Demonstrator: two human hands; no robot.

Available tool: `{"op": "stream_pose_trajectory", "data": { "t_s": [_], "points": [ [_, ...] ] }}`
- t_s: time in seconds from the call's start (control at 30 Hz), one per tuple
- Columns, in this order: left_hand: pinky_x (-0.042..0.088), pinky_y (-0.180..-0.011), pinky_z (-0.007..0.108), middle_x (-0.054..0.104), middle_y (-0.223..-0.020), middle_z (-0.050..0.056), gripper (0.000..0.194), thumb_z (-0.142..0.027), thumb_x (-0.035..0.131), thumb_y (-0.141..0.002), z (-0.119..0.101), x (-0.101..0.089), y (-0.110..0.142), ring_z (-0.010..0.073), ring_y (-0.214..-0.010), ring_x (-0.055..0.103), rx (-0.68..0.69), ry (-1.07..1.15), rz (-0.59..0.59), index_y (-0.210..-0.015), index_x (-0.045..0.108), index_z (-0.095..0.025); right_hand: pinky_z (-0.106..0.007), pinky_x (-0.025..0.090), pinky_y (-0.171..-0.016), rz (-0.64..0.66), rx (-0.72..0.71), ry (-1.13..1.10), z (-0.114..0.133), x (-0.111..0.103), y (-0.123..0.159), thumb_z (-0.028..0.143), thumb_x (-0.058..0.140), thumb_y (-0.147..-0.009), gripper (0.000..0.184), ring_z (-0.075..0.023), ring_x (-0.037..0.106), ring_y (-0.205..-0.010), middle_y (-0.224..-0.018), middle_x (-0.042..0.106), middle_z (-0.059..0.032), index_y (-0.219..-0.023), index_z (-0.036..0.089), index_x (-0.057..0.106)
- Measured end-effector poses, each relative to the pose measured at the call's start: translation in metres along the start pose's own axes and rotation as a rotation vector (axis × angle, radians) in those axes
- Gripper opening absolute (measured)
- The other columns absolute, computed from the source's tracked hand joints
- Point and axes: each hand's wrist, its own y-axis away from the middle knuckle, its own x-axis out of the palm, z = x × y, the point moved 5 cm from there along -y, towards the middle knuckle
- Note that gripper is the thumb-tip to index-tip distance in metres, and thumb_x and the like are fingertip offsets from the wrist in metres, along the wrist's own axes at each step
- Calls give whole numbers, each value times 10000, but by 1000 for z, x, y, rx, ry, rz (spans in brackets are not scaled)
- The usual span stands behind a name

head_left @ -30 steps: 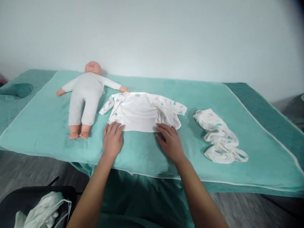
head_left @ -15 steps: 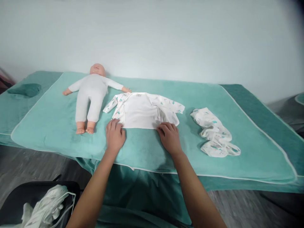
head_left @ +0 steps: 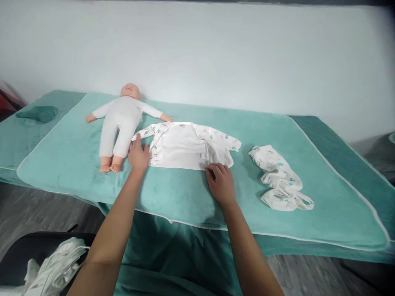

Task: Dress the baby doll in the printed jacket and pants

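Observation:
A white baby shirt with small green and coloured prints on its sleeves lies spread flat, neck edge away from me. My left hand is at its left sleeve, fingers stretched to the cuff and thumb apart. At the lower right corner, my right hand has its fingers curled down on the hem; the fingertips are partly hidden. A baby doll in a white body lies on its back just left of the shirt, one hand close to the collar.
Crumpled printed baby clothing lies to the right on the green cover. White fabric rests on a black chair at lower left. Behind the bed stands a pale wall.
My left hand has moved from the shirt's lower left corner up and left to the sleeve cuff. My right hand stays at the hem. The view has shifted slightly.

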Motion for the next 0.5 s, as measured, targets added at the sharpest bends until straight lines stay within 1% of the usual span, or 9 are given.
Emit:
{"op": "stream_pose_trajectory", "data": {
  "t_s": [0.1,0.17,0.23,0.33,0.43,0.5],
  "points": [
    [405,-1196,561,590,-1500,166,575,-238,502,-921,4,2,-11,332,-1434,500,27,42,-15,-1492,513,-176,-444,482,-932,-13,0,-14,-1,0,0,228,558,-990,118,-275,601,-1017,-1070,724,-84,-1003,223,676],
    [417,-1185,560,638,-1432,153,498,-216,504,-899,6,1,-15,329,-1391,536,11,54,-38,-1388,589,-182,-446,485,-933,-15,5,-19,-1,0,0,226,556,-991,123,-275,606,-1020,-1074,727,-82,-1006,226,678],
    [429,-1181,539,665,-1380,135,462,-208,506,-883,7,-1,-17,317,-1365,554,-4,66,-70,-1331,614,-187,-448,487,-933,-15,9,-20,-1,0,0,229,555,-993,126,-277,609,-1024,-1081,729,-83,-1009,226,680],
    [428,-1195,503,635,-1433,115,554,-198,497,-877,4,-4,-18,289,-1401,529,27,79,-95,-1428,550,-202,-450,486,-929,-13,7,-19,-1,-1,1,249,562,-995,131,-279,614,-1027,-1090,732,-87,-1021,228,689],
    [416,-1211,491,589,-1506,104,647,-188,479,-886,1,-3,-16,268,-1447,493,99,64,-72,-1532,463,-229,-469,474,-945,5,-16,1,0,0,2,329,600,-991,172,-293,607,-1069,-1143,734,-90,-1096,240,703],
    [401,-1227,471,591,-1503,97,643,-171,458,-891,0,-2,-14,253,-1460,478,160,50,-67,-1532,472,-229,-478,465,-948,19,-32,21,1,1,2,381,617,-988,209,-304,598,-1091,-1167,734,-87,-1123,253,712]
  ]
}}
